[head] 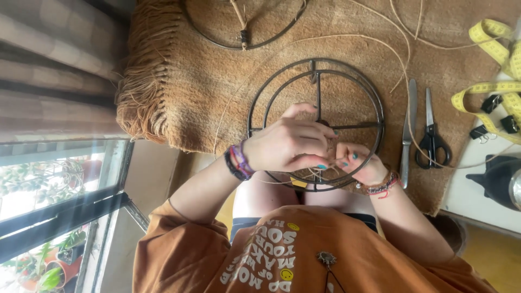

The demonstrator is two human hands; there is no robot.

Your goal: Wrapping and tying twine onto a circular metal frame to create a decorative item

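A round dark wire frame (374, 116) with two rings and thin spokes lies on a brown woven mat (206, 81), partly over my lap. My left hand (287, 145) is curled over the frame's lower middle, fingers closed on a pale straw strand (312, 173) at a spoke. Touching it on the right, my right hand (362, 164) pinches the same strand against the frame. The exact spot where the strand meets the wire is hidden by my fingers. A long loose strand (347, 37) arcs over the mat behind the frame.
A second wire ring (217, 39) lies at the mat's far edge. Right of the frame are a table knife (408, 130) and black scissors (431, 138). Further right lie a yellow tape measure (491, 49), black binder clips (491, 103) and a black object (496, 179). A window (59, 217) is at the left.
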